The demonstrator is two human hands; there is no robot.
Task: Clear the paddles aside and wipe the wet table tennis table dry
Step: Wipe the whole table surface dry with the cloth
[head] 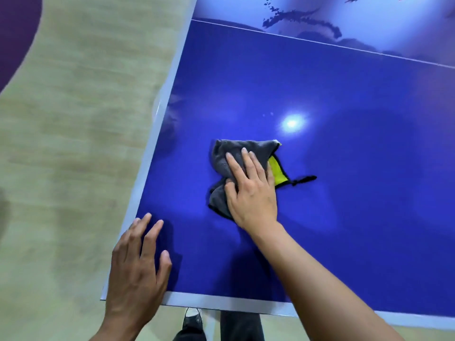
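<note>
A grey cloth point(221, 153) with a yellow underside and a black loop lies crumpled on the blue table tennis table point(344, 143), near its left corner. My right hand point(251, 190) presses flat on the cloth with the fingers straight. My left hand point(138, 262) rests on the table's near left corner, fingers spread and holding nothing. Water patches point(295, 18) show dark on the far half, past the white centre line. No paddles are in view.
The table's white left edge point(157, 119) and near edge point(221, 302) border a pale wooden floor point(73, 143). My shoe point(193, 318) shows below the near edge. A lamp's reflection point(293, 123) glares on the surface beyond the cloth.
</note>
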